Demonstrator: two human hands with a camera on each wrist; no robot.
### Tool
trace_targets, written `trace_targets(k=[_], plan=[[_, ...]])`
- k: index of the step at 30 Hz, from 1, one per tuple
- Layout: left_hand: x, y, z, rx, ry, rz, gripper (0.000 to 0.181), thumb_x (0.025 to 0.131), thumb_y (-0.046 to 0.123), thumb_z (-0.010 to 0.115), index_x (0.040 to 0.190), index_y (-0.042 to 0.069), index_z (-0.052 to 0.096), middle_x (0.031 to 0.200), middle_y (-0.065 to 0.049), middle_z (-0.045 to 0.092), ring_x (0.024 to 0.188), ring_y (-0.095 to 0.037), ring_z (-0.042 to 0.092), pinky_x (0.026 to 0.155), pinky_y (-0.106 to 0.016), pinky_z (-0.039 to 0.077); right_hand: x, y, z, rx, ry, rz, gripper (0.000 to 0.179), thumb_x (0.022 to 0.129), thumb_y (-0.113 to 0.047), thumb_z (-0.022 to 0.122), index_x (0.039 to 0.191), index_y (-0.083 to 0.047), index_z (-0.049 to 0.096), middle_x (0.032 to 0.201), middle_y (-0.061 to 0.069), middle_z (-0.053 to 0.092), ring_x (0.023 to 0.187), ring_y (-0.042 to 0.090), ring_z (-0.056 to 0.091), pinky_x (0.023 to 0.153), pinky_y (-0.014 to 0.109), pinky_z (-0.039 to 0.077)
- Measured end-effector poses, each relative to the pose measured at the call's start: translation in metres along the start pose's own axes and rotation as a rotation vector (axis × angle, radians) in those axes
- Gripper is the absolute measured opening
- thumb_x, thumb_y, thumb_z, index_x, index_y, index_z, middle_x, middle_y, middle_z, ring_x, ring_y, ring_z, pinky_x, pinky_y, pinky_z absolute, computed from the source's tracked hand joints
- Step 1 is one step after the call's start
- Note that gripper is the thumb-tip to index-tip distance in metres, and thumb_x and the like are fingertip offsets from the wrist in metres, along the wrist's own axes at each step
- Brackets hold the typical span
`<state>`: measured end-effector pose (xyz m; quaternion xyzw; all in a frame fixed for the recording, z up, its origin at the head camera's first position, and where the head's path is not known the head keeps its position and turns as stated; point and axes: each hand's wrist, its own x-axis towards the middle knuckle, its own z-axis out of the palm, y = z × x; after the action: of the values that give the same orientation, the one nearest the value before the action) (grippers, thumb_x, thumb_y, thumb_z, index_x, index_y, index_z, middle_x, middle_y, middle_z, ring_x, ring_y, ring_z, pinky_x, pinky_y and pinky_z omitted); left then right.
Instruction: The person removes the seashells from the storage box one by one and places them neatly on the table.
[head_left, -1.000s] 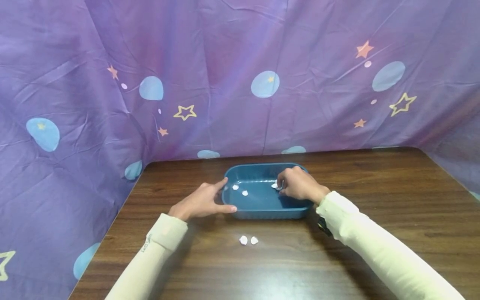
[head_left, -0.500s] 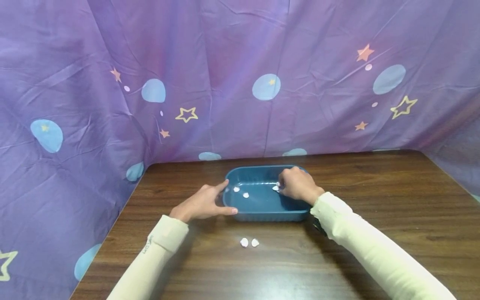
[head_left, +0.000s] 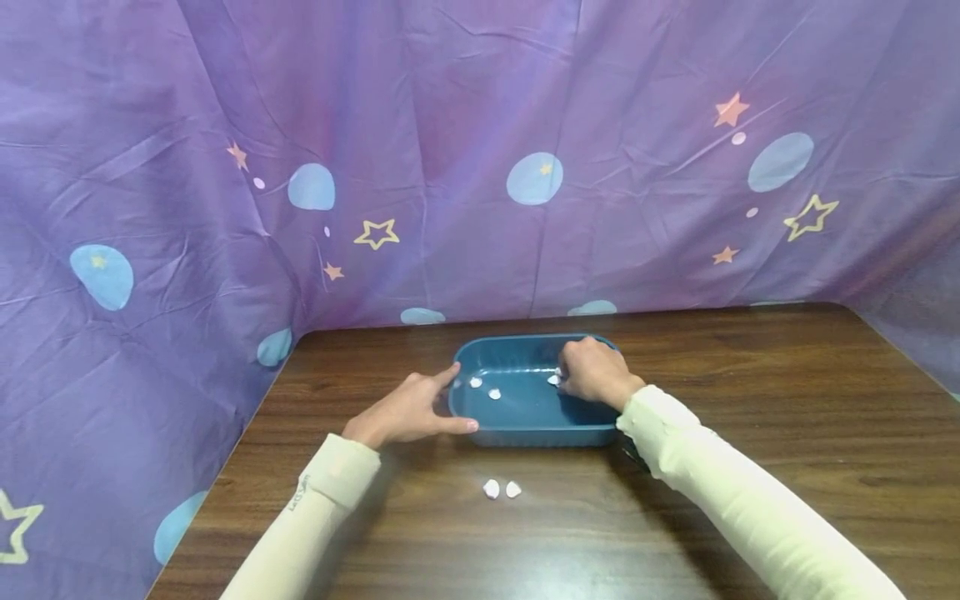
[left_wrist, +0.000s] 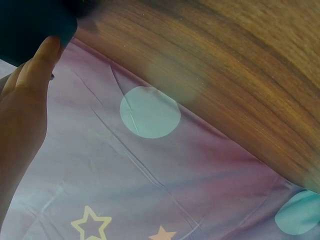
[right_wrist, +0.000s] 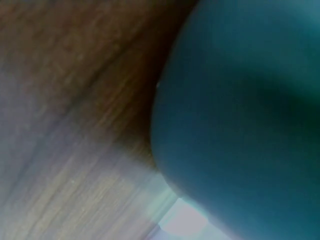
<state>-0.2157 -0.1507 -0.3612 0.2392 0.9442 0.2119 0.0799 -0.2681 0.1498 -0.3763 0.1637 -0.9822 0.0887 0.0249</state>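
A blue plastic tray [head_left: 525, 433] sits on the wooden table [head_left: 750, 417]. My left hand [head_left: 408, 408] holds the tray's left end, thumb along the near wall and forefinger on the rim. My right hand [head_left: 592, 371] reaches into the tray at its right side, fingers curled on a small white piece [head_left: 553, 379]. Two more white pieces [head_left: 484, 388] lie on the tray floor near the left. Two white pieces [head_left: 502, 489] lie on the table in front of the tray. The left wrist view shows a fingertip [left_wrist: 47, 50] against the tray [left_wrist: 30, 25]. The right wrist view shows only the tray wall [right_wrist: 240, 110], blurred.
A purple cloth [head_left: 480, 150] with stars and blue dots hangs behind the table and down its left and right sides. The table's left edge runs beside my left sleeve [head_left: 300, 533].
The view has shifted slightly; both hands stay at the tray. The right hand has drawn a little closer to the tray's right wall with the white piece.
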Motion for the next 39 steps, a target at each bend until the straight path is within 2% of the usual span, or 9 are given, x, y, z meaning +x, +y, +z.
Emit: trace_targets(k=[7, 17, 29, 39], plan=[[0.0006, 0.0005, 0.0002, 0.005, 0.007, 0.012, 0.103, 0.082, 0.06, 0.074, 0.156, 0.004, 0.031, 0.145, -0.022, 0.056, 0.13, -0.028, 0.059, 0.112, -0.044, 0.048, 0.0015, -0.0004, 0.0018, 0.0, -0.015, 0.009, 0.008, 0.074, -0.021, 0.081, 0.074, -0.017, 0.074, 0.08, 0.006, 0.074, 0.072, 0.023, 0.066, 0.061, 0.043, 0.056], [0.0005, -0.0014, 0.0025, 0.002, 0.011, -0.005, 0.104, 0.081, 0.061, 0.075, 0.157, 0.006, 0.03, 0.147, -0.021, 0.054, 0.132, -0.029, 0.058, 0.113, -0.045, 0.047, 0.0018, -0.0004, 0.0035, 0.002, -0.006, 0.001, 0.007, 0.074, -0.021, 0.08, 0.072, -0.018, 0.073, 0.079, 0.006, 0.073, 0.073, 0.024, 0.067, 0.06, 0.044, 0.056], [-0.0004, -0.0004, 0.0013, -0.005, 0.009, -0.007, 0.105, 0.08, 0.061, 0.075, 0.157, 0.005, 0.03, 0.147, -0.021, 0.054, 0.131, -0.028, 0.058, 0.112, -0.044, 0.047, 0.0, -0.0026, 0.001, -0.004, 0.02, -0.043, 0.005, 0.073, -0.017, 0.076, 0.07, -0.018, 0.072, 0.074, 0.004, 0.071, 0.069, 0.022, 0.065, 0.061, 0.043, 0.056], [0.0008, 0.0006, 0.0006, 0.012, 0.007, -0.004, 0.104, 0.081, 0.061, 0.075, 0.157, 0.006, 0.03, 0.148, -0.021, 0.053, 0.134, -0.031, 0.056, 0.114, -0.045, 0.045, -0.0033, -0.0018, -0.0028, 0.002, 0.008, -0.036, 0.006, 0.074, -0.019, 0.079, 0.072, -0.018, 0.073, 0.077, 0.006, 0.073, 0.073, 0.025, 0.067, 0.062, 0.045, 0.057]])
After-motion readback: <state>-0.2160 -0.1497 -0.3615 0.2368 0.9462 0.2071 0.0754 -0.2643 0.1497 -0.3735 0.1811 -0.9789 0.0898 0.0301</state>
